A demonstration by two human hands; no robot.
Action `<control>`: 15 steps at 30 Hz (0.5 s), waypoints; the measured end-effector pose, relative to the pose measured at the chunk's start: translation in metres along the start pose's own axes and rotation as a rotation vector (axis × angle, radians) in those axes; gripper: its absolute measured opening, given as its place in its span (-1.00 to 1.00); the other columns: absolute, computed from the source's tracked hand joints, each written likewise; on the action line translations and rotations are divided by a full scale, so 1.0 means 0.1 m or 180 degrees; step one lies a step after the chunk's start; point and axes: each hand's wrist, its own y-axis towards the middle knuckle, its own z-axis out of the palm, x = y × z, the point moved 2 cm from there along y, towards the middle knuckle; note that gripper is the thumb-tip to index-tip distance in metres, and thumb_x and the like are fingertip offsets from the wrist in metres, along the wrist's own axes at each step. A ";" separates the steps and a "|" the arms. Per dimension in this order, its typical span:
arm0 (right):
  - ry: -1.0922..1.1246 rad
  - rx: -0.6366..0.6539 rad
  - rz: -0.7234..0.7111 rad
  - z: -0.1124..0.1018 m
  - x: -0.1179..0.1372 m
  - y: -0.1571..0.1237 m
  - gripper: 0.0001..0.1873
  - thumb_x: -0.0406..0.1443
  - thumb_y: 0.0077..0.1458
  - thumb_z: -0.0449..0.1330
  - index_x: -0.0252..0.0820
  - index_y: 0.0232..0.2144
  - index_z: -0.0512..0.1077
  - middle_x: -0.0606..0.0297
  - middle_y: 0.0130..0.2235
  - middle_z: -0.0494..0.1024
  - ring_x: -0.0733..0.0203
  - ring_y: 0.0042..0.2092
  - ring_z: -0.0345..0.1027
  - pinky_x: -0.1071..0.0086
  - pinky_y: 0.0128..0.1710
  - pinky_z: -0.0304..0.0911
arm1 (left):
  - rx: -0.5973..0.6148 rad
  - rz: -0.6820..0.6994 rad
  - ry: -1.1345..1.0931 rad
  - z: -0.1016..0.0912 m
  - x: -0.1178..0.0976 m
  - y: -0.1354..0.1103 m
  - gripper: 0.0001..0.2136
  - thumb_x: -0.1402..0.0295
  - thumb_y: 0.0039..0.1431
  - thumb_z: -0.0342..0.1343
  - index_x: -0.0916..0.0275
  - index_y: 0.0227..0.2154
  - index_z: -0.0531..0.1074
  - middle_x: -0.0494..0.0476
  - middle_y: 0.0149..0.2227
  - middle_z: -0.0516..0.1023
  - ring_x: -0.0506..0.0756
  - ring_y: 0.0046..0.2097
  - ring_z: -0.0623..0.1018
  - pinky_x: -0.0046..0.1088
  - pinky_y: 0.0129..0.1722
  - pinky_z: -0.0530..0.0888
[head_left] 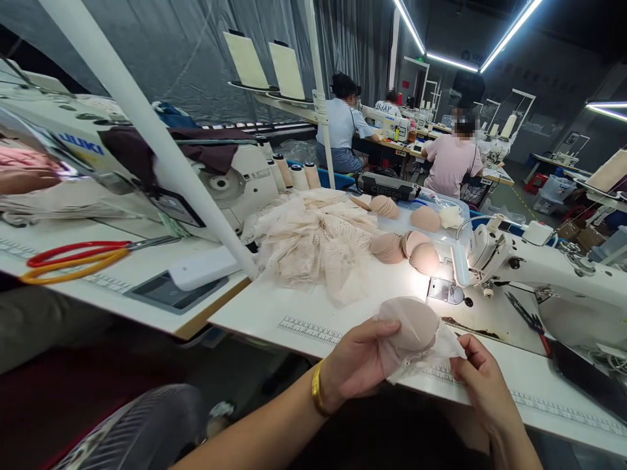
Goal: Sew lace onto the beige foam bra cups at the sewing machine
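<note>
left hand (360,365): fingers curled, gripping | right hand (482,382): thumb-forefinger pinch | forearms angled inward

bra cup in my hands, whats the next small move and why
Probably move the padded cup and its lace forward to the needle plate of the sewing machine. The left hand grips the cup and the right hand pinches the lace edge, so both layers are held together, and the lit plate just beyond lies bare.
</note>
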 end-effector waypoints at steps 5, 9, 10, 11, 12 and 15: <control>-0.0321 0.0270 -0.0020 0.04 0.03 -0.02 -0.70 -0.05 0.08 0.35 -0.11 -0.39 0.40 0.43 -0.45 0.32 0.25 -0.40 0.17 0.41 -0.36 0.16 | 0.0177 0.0027 -0.0281 -0.02 0.01 -0.02 -0.65 0.39 0.11 0.19 0.39 -0.04 0.59 0.27 -0.12 0.68 0.25 -0.03 0.63 -0.21 0.10 0.46; -0.0544 0.0421 -0.0098 -0.06 0.08 0.02 -0.65 0.01 0.11 0.34 -0.11 -0.36 0.43 0.40 -0.42 0.37 0.22 -0.37 0.25 0.37 -0.32 0.24 | 0.0163 -0.0048 -0.0290 -0.03 0.00 -0.05 -0.61 0.39 0.07 0.19 0.44 -0.03 0.59 0.34 -0.11 0.68 0.26 -0.04 0.64 -0.25 0.04 0.49; -0.0628 0.0336 -0.0131 -0.13 0.08 0.02 -0.64 0.03 0.11 0.34 -0.11 -0.32 0.46 0.38 -0.40 0.40 0.20 -0.35 0.28 0.36 -0.31 0.26 | 0.0130 -0.0064 -0.0281 -0.04 -0.02 -0.05 -0.61 0.39 0.08 0.20 0.44 -0.02 0.59 0.34 -0.10 0.68 0.26 -0.05 0.64 -0.25 0.04 0.48; -0.0727 0.0172 -0.0173 -0.21 0.08 0.01 -0.62 0.06 0.10 0.34 -0.10 -0.28 0.49 0.36 -0.38 0.43 0.17 -0.34 0.32 0.33 -0.30 0.29 | 0.0086 -0.0064 -0.0272 -0.05 -0.04 -0.05 -0.61 0.39 0.09 0.20 0.44 -0.02 0.59 0.34 -0.09 0.68 0.26 -0.04 0.64 -0.26 0.05 0.48; -0.0834 -0.0071 -0.0236 -0.29 0.06 0.00 -0.59 0.09 0.10 0.33 -0.09 -0.24 0.51 0.33 -0.36 0.47 0.13 -0.32 0.37 0.30 -0.30 0.33 | 0.0036 -0.0039 -0.0268 -0.05 -0.05 -0.05 -0.61 0.40 0.09 0.21 0.43 0.00 0.58 0.33 -0.08 0.67 0.25 -0.03 0.63 -0.27 0.07 0.47; -0.1327 -0.0861 -0.0632 -0.43 -0.03 -0.07 -0.57 0.13 0.12 0.29 -0.03 -0.18 0.53 0.22 -0.25 0.57 -0.03 -0.23 0.48 0.18 -0.26 0.43 | -0.0082 0.0094 -0.0311 -0.06 -0.05 -0.03 -0.61 0.40 0.11 0.21 0.39 0.02 0.58 0.28 -0.03 0.67 0.21 0.01 0.62 -0.29 0.13 0.43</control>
